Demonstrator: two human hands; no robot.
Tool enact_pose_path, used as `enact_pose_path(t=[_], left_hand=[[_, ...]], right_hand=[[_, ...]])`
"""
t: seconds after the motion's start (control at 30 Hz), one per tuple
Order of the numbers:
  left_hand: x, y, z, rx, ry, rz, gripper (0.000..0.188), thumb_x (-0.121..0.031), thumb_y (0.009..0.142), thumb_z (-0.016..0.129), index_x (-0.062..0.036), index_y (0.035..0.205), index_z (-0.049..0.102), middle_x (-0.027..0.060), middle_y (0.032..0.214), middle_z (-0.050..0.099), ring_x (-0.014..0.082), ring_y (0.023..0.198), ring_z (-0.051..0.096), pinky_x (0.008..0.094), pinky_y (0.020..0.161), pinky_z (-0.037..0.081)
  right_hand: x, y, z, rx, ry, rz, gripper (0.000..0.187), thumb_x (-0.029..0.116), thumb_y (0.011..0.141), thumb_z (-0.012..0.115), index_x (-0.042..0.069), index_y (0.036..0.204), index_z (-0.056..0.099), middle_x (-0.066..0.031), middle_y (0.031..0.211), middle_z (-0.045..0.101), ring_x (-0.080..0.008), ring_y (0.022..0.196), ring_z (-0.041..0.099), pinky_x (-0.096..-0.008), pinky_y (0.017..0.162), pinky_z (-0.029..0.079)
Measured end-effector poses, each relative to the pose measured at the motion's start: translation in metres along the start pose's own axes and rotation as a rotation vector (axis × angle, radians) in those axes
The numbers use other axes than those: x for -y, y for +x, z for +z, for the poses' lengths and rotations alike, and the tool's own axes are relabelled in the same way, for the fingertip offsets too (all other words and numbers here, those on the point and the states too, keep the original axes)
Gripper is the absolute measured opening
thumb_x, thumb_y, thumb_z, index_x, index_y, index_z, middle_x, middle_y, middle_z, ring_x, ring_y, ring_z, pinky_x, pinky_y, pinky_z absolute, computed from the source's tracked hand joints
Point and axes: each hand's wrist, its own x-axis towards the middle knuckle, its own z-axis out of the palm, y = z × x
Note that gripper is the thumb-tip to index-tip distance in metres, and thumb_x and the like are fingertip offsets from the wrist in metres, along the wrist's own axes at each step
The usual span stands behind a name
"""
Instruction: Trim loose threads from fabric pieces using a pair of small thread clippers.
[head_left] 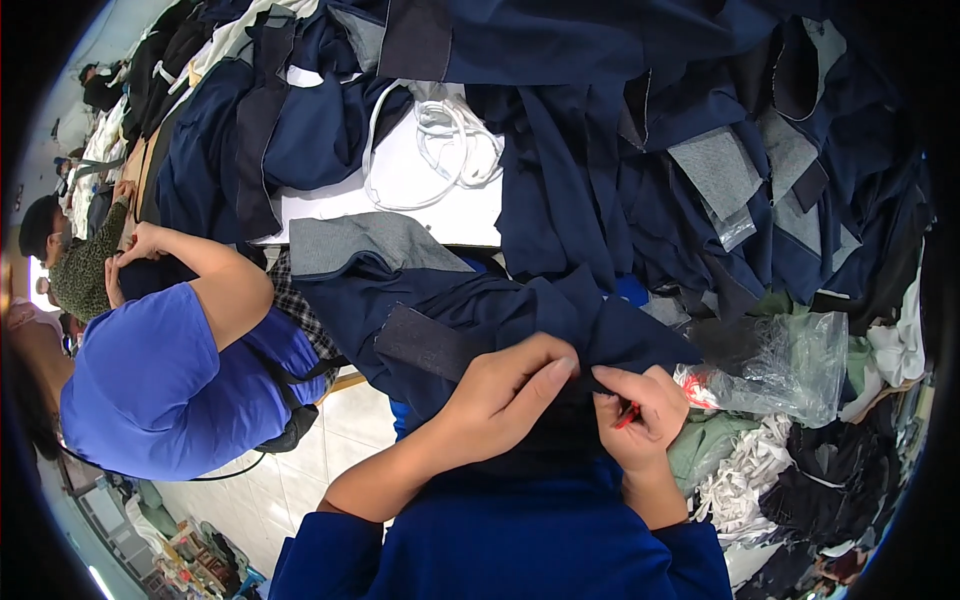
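Note:
A dark navy garment piece (520, 310) with a grey-lined flap (370, 243) and a black patch (428, 342) lies bunched in front of me. My left hand (510, 390) is closed on its near edge, thumb pressed against the fingers. A little to the right, my right hand (648, 415) is curled with thumb and forefinger together beside the same cloth. A small red tool (628, 415) sits within its palm; most of it is hidden by the fingers, so its kind does not show.
White cable (455, 150) lies coiled on a white board (330, 212) beyond the garment. Navy pieces (740, 160) are heaped at the far right. A clear plastic bag (800, 370) and white scraps (745, 480) lie right. A co-worker in blue (180, 380) sits at left.

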Motion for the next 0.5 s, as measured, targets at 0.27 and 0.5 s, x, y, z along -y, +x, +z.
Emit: enact_pose_path(t=[0.27, 0.5], left_hand=[[-0.003, 0.001, 0.003, 0.078, -0.164, -0.05, 0.015, -0.011, 0.089, 0.063, 0.0026, 0.095, 0.062, 0.008, 0.076, 0.06, 0.0109, 0.066, 0.054, 0.0239, 0.06, 0.043], [0.005, 0.001, 0.002, -0.041, 0.058, 0.14, 0.012, -0.008, 0.085, 0.064, 0.0013, 0.093, 0.064, 0.0081, 0.077, 0.064, 0.0174, 0.068, 0.058, 0.0279, 0.067, 0.043]], right_hand=[[-0.005, 0.006, 0.002, -0.042, 0.049, -0.021, 0.032, -0.004, 0.059, 0.068, 0.004, 0.09, 0.068, -0.0052, 0.059, 0.052, -0.0198, 0.047, 0.049, -0.0286, 0.047, 0.039], [-0.003, 0.006, 0.003, -0.07, 0.143, -0.022, 0.026, -0.003, 0.065, 0.069, 0.002, 0.09, 0.068, -0.0052, 0.058, 0.053, -0.0194, 0.047, 0.049, -0.0272, 0.048, 0.038]])
